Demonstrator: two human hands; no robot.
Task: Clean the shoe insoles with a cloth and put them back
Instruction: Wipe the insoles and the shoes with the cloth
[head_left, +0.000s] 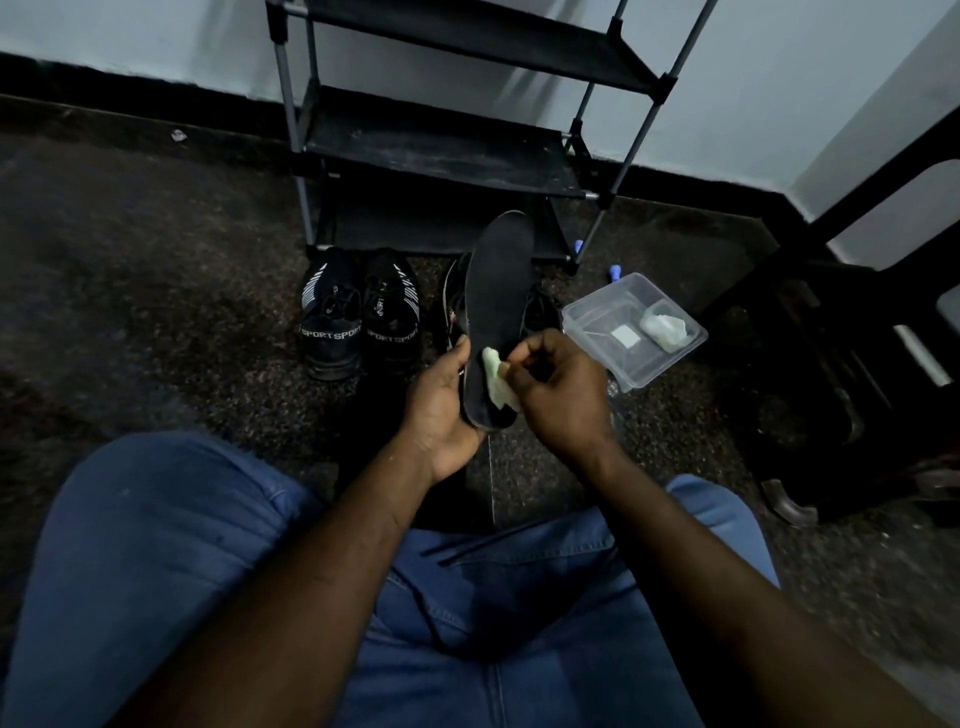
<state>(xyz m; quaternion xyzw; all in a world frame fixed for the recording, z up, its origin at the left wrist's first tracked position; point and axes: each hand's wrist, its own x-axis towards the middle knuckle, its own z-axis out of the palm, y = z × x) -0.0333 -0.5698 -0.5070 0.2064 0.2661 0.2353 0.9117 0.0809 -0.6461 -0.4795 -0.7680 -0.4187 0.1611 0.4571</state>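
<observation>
1. Left hand (441, 410) grips the insole (498, 312) by its heel end at frame centre — toe pointing up toward the rack (441, 156).
2. Right hand (556, 395) pinches a pale cloth (496, 376) against the insole's lower right edge.
3. Open floor (156, 286) lies at left.

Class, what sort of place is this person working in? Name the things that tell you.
Probably a corner of a home where shoes are kept: a black shoe rack stands by the wall, black sport shoes sit on the speckled floor before it, and a plastic tub lies nearby.
</observation>
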